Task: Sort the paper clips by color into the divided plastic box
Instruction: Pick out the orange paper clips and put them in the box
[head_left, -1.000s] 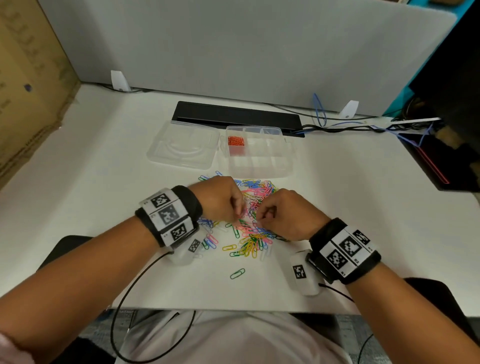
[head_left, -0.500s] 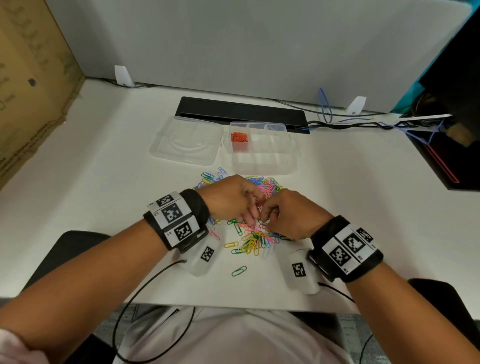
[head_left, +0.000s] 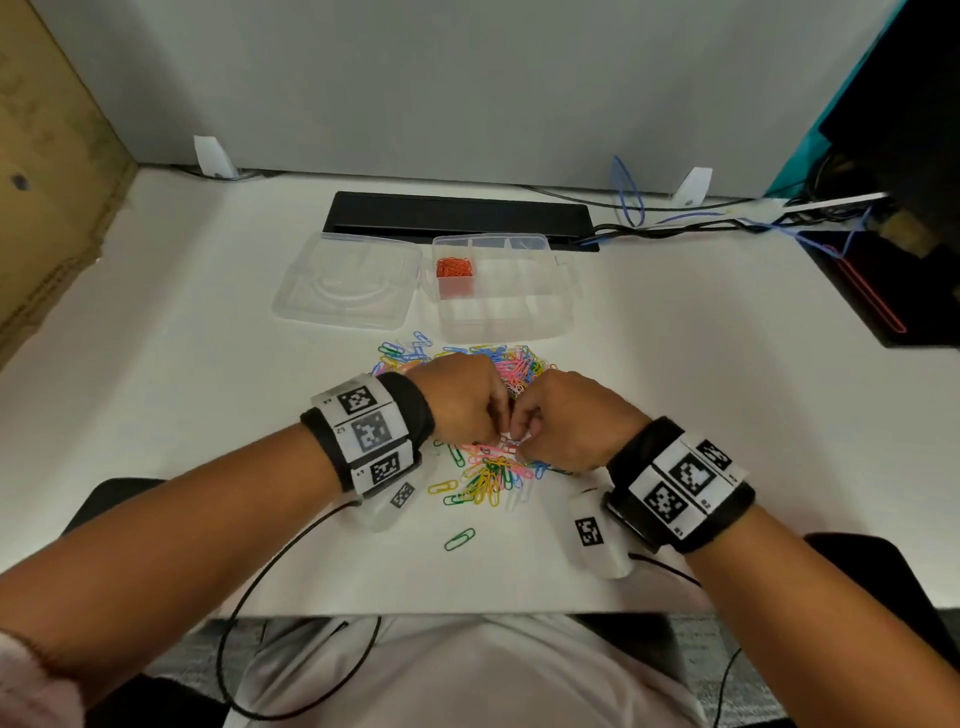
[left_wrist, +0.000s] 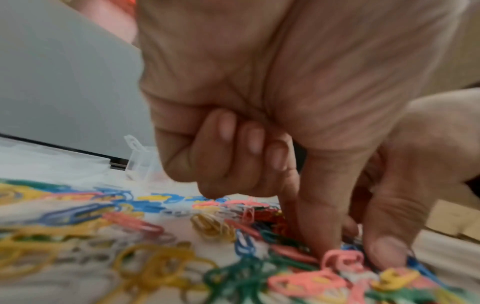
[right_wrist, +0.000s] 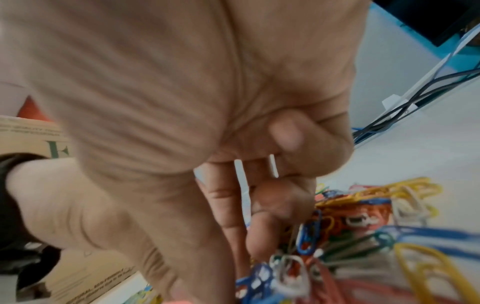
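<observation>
My left hand (head_left: 462, 402) and right hand (head_left: 569, 421) meet fingertip to fingertip, picking into the paper clip pile (head_left: 488, 467) directly beneath. What they pinch, I cannot tell. The divided box (head_left: 561, 291) lies straight ahead, beyond the pile.

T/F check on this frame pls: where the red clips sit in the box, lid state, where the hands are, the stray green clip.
1. The divided plastic box holds red paper clips in one compartment only. True.
2. The box's lid is closed over the compartments. False: it lies open flat, to the left of the box.
3. Both the left hand and the right hand are at the mixed pile of paper clips. True.
4. A single green paper clip lies inside the box. False: it lies on the table, apart from the pile, on the side nearer the person.
5. The pile is all one color. False: yellow, pink, blue, green and white clips are mixed.
</observation>
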